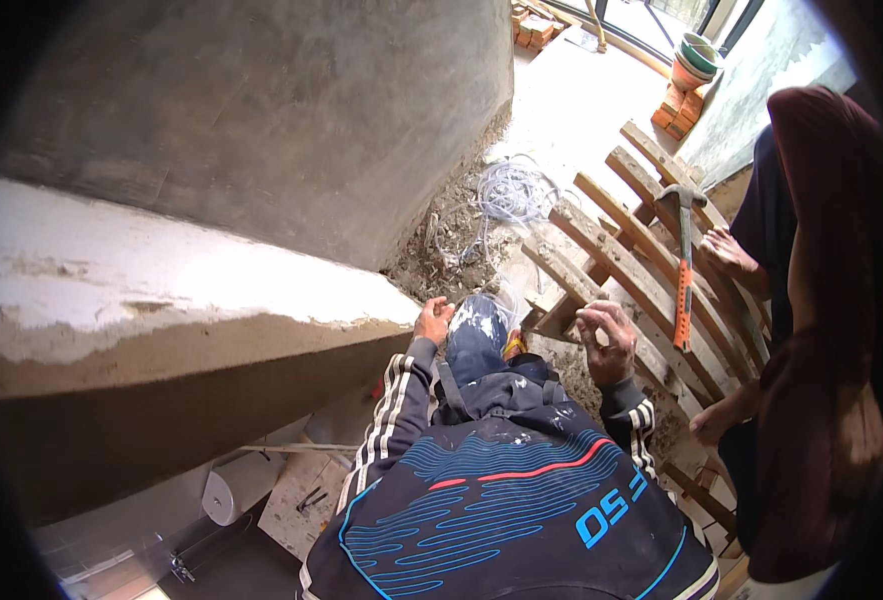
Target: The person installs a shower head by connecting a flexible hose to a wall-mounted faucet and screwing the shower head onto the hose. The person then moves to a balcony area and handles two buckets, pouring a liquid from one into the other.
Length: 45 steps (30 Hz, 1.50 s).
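My left hand (433,320) is beside my raised knee (476,330), in paint-spotted blue trousers, with its fingers loosely bent and apart. Nothing shows in it. On the knee's other side, my right hand (608,340) hangs by the near ends of several wooden slats (621,262), fingers half curled and nothing visible between them. A claw hammer (684,265) with an orange and black handle lies across the slats, beyond my right hand. Close to the hammer's head is another person's hand (733,258), by the slats.
The other person, in a maroon sleeve (821,190), is at the right. A coil of clear tubing (514,190) lies on rubble ahead. Stacked buckets (696,62) stand on orange bricks (676,112) at the far right. A white-topped ledge (161,265) and grey wall (261,110) bound the left.
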{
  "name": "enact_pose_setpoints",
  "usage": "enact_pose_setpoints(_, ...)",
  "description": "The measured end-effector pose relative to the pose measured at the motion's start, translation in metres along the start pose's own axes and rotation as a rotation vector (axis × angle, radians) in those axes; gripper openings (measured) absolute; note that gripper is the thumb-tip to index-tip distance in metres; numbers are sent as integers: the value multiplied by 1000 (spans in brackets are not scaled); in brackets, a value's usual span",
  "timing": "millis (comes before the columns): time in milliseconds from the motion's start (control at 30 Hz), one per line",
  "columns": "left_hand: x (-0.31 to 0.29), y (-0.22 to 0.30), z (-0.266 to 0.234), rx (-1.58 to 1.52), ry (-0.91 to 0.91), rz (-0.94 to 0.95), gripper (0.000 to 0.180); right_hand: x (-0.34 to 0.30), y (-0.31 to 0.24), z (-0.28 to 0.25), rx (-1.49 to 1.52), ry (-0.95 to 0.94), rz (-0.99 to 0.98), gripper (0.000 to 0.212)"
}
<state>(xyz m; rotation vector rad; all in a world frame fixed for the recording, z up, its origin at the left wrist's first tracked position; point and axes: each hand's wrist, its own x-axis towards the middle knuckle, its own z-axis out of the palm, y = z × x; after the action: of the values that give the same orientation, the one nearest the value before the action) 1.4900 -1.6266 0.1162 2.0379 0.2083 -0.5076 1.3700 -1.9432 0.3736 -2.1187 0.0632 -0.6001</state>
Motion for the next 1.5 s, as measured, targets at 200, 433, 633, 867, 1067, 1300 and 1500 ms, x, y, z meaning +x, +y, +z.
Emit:
enact_pose_setpoints(200, 61, 109, 28, 126, -23, 42, 42, 22, 18, 3, -2, 0, 180, 13)
enact_pose_setpoints(433, 173, 103, 54, 411, -101, -44, 56, 83, 37, 39, -70, 30, 239, 21)
enact_pose_setpoints(633, 250, 59, 72, 417, -220, -280, 47, 114, 65, 93, -175, -70, 430, 25)
enact_pose_setpoints(867, 322, 62, 54, 445, -261, -421, 35, 168, 73, 124, -227, -138, 608, 20)
enact_pose_setpoints(1067, 359, 122, 21, 241, -502, -594, 24, 208, 79, 150, -281, -56, 662, 14)
enact_pose_setpoints(1300, 407, 135, -19, 182, -634, -914, 48, 237, 115, 182, -273, -38, 631, 21)
enact_pose_setpoints(1500, 473, 212, -36, 143, -903, -882, 61, 242, 101, 163, -300, -30, 730, 28)
